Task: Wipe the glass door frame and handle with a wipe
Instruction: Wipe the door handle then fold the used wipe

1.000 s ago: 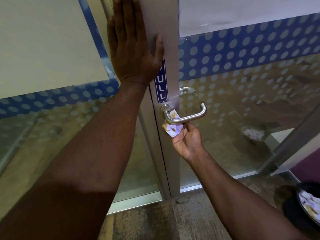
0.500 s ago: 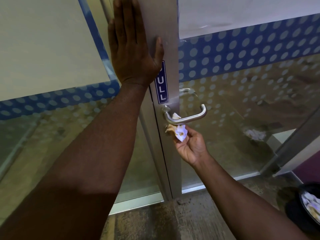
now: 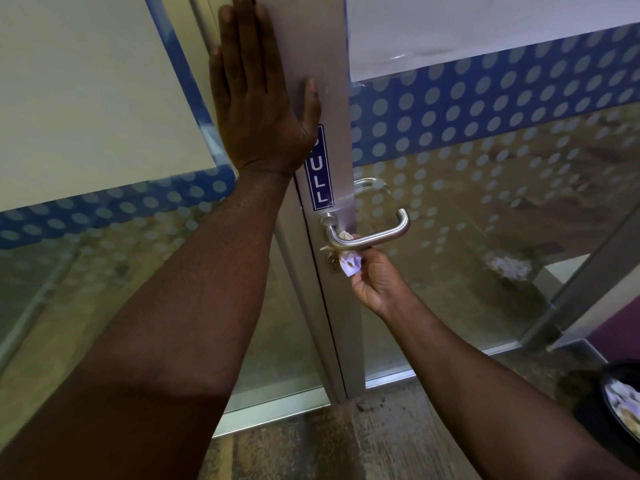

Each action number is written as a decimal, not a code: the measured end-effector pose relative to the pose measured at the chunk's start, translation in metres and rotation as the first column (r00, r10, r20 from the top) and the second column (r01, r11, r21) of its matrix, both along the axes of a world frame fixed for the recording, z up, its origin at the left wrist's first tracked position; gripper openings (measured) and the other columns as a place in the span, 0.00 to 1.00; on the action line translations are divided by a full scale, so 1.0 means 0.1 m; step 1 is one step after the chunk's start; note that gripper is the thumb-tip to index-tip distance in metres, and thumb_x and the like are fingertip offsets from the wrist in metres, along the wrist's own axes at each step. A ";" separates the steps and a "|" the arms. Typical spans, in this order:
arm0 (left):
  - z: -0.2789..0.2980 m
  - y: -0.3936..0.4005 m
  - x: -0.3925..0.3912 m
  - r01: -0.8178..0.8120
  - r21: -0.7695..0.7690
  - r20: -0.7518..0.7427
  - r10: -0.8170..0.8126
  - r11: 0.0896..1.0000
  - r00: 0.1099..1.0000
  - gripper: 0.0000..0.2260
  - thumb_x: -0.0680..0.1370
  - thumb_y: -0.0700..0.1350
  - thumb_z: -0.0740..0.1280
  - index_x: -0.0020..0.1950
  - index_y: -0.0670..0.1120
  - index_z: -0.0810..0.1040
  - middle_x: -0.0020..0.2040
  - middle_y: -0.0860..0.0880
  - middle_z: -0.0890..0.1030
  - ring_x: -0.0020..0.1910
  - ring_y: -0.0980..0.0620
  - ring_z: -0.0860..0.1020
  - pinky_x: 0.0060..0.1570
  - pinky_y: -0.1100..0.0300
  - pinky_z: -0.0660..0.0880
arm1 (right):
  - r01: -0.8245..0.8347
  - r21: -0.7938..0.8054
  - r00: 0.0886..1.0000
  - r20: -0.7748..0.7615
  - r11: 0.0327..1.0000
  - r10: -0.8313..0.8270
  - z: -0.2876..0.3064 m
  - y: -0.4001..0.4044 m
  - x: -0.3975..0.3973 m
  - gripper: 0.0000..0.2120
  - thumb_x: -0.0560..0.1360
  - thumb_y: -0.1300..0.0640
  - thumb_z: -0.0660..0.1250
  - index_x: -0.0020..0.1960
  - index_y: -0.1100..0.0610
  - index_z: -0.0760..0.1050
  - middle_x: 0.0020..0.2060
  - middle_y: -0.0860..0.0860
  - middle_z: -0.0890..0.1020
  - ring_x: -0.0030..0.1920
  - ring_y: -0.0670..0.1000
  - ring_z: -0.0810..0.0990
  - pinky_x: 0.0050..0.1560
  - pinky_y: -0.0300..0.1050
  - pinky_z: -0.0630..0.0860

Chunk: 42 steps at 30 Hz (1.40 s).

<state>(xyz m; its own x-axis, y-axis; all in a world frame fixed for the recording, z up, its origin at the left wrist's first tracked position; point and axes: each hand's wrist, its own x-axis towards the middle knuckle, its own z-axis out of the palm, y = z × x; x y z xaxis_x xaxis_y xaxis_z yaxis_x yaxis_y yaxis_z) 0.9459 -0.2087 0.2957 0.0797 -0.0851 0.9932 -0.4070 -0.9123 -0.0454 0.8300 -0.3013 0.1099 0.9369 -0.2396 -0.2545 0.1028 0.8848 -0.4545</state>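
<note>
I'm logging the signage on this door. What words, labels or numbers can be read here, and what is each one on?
"ULL": white letters running down a blue sticker on the metal door frame above the handle; the left hand covers the sticker's top, so any first letter is hidden.
No other text is readable on the glass, the wipe or anywhere else.

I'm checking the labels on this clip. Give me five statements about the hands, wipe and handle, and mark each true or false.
1. The left hand lies flat on the door frame. True.
2. The right hand holds a wipe. True.
3. The wipe is above the sign. False: it is below the sign, at the handle.
4. The right hand comes at the handle from above. False: it is under the handle, pressing the wipe up against it.
5. The left hand grips the handle. False: it rests open on the frame, above the handle.
</note>
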 end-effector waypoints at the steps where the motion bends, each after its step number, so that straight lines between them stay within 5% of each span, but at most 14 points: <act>1: 0.00 0.00 0.00 -0.003 -0.001 0.001 0.003 1.000 1.000 0.32 0.81 0.61 0.57 0.74 0.36 0.67 0.74 0.36 0.69 0.74 0.38 0.66 0.76 0.52 0.50 | 0.012 -0.008 1.000 -0.016 1.000 -0.012 0.02 0.04 0.03 0.13 0.75 0.74 0.57 0.46 0.61 0.77 0.33 0.52 0.82 0.30 0.46 0.78 0.37 0.37 0.79; 5: -0.01 0.00 0.01 -0.005 -0.007 0.013 0.005 1.000 1.000 0.33 0.81 0.61 0.57 0.74 0.36 0.67 0.74 0.36 0.69 0.74 0.38 0.66 0.76 0.56 0.45 | 0.019 0.087 0.999 -0.041 0.996 -0.015 0.06 0.22 0.10 0.11 0.76 0.73 0.59 0.53 0.64 0.77 0.41 0.55 0.83 0.42 0.50 0.81 0.41 0.37 0.79; 8: -0.01 -0.01 0.03 -0.008 -0.009 0.013 0.008 1.000 1.000 0.33 0.81 0.62 0.57 0.74 0.36 0.67 0.74 0.36 0.69 0.74 0.38 0.66 0.76 0.58 0.42 | -0.064 0.290 0.998 0.030 0.955 0.058 0.10 0.31 0.05 0.08 0.78 0.72 0.58 0.51 0.70 0.76 0.39 0.61 0.84 0.40 0.53 0.85 0.38 0.40 0.82; 12: -0.03 -0.01 0.04 -0.013 -0.017 0.009 0.013 1.000 1.000 0.33 0.81 0.62 0.57 0.74 0.36 0.68 0.73 0.36 0.69 0.74 0.37 0.67 0.76 0.59 0.39 | -0.103 0.452 0.995 0.059 0.886 0.085 0.16 0.39 0.02 0.16 0.75 0.73 0.56 0.62 0.72 0.72 0.54 0.64 0.80 0.57 0.58 0.79 0.51 0.43 0.79; 16: -0.01 0.00 0.01 -0.010 -0.007 0.011 0.010 1.000 1.000 0.33 0.81 0.61 0.57 0.74 0.36 0.68 0.73 0.36 0.69 0.74 0.38 0.67 0.76 0.59 0.39 | -0.099 0.532 0.995 0.038 0.841 0.093 0.25 0.44 0.07 0.12 0.78 0.72 0.56 0.58 0.71 0.73 0.53 0.64 0.79 0.51 0.58 0.80 0.48 0.45 0.80; 21: 0.02 0.02 -0.06 0.013 0.021 -0.041 -0.012 1.000 0.999 0.34 0.81 0.63 0.55 0.75 0.37 0.66 0.75 0.37 0.67 0.75 0.38 0.65 0.77 0.55 0.44 | -0.074 0.439 0.996 -0.013 0.895 0.088 0.25 0.37 -0.03 0.10 0.77 0.73 0.55 0.53 0.75 0.74 0.47 0.66 0.80 0.47 0.60 0.81 0.43 0.44 0.82; 24: 0.04 0.05 -0.16 0.058 0.041 -0.074 -0.055 0.997 0.996 0.36 0.81 0.64 0.56 0.75 0.35 0.66 0.75 0.35 0.67 0.75 0.37 0.64 0.76 0.48 0.53 | 0.004 0.380 0.998 -0.061 0.925 0.020 0.19 0.29 -0.06 0.11 0.78 0.73 0.54 0.44 0.72 0.74 0.33 0.62 0.82 0.32 0.54 0.84 0.29 0.39 0.80; 26: 0.05 0.09 -0.22 0.106 0.061 -0.097 -0.100 0.992 0.990 0.37 0.80 0.65 0.57 0.75 0.34 0.65 0.75 0.34 0.66 0.75 0.35 0.64 0.76 0.46 0.55 | 0.121 0.302 0.986 -0.146 0.946 -0.080 0.09 0.16 -0.07 0.12 0.78 0.74 0.53 0.41 0.68 0.72 0.26 0.58 0.80 0.26 0.49 0.81 0.31 0.34 0.77; 29: 0.06 0.16 -0.28 0.188 0.081 -0.159 -0.174 0.979 0.972 0.37 0.81 0.63 0.59 0.76 0.33 0.62 0.76 0.32 0.63 0.76 0.34 0.60 0.77 0.44 0.54 | 0.132 0.118 0.980 -0.164 0.984 -0.112 -0.04 -0.10 -0.22 0.15 0.79 0.72 0.50 0.41 0.66 0.73 0.30 0.57 0.77 0.28 0.49 0.75 0.32 0.36 0.71; 32: 0.00 0.22 -0.35 0.269 0.083 -0.224 -0.245 0.960 0.943 0.36 0.82 0.59 0.60 0.77 0.32 0.59 0.77 0.31 0.60 0.77 0.33 0.57 0.77 0.45 0.51 | 0.124 -0.230 0.960 -0.219 0.965 -0.176 -0.07 -0.30 -0.43 0.12 0.78 0.70 0.53 0.45 0.62 0.73 0.35 0.57 0.79 0.32 0.50 0.76 0.29 0.37 0.70; 34: -0.08 0.25 -0.41 0.307 0.086 -0.264 -0.276 0.948 0.924 0.34 0.82 0.56 0.61 0.77 0.33 0.58 0.77 0.32 0.59 0.78 0.34 0.56 0.78 0.45 0.51 | 0.188 -0.532 0.908 -0.228 0.826 -0.353 -0.05 -0.38 -0.56 0.05 0.78 0.66 0.61 0.48 0.57 0.71 0.41 0.55 0.79 0.37 0.50 0.77 0.35 0.43 0.75; 37: -0.18 0.30 -0.47 0.326 0.105 -0.310 -0.281 0.939 0.908 0.32 0.82 0.52 0.61 0.78 0.34 0.57 0.78 0.35 0.58 0.79 0.36 0.55 0.79 0.47 0.52 | 0.273 -0.891 0.777 -0.018 0.362 -0.630 0.04 -0.45 -0.73 0.06 0.77 0.58 0.66 0.53 0.53 0.72 0.45 0.47 0.82 0.43 0.47 0.80 0.46 0.38 0.75; 39: -0.19 0.32 -0.49 0.323 0.105 -0.321 -0.276 0.941 0.906 0.31 0.82 0.51 0.61 0.78 0.35 0.57 0.79 0.36 0.57 0.79 0.38 0.55 0.79 0.49 0.52 | 0.327 -0.936 0.767 0.183 0.129 -0.615 0.15 -0.40 -0.79 0.09 0.77 0.60 0.63 0.55 0.51 0.74 0.47 0.42 0.81 0.46 0.40 0.79 0.45 0.25 0.70; 42: -0.17 0.33 -0.51 0.329 0.104 -0.338 -0.278 0.938 0.899 0.31 0.82 0.50 0.61 0.79 0.36 0.56 0.79 0.37 0.57 0.79 0.39 0.54 0.79 0.49 0.53 | 0.300 -0.953 0.809 0.276 -0.038 -0.519 0.22 -0.32 -0.77 0.11 0.77 0.62 0.63 0.57 0.53 0.76 0.50 0.41 0.81 0.48 0.38 0.77 0.46 0.23 0.68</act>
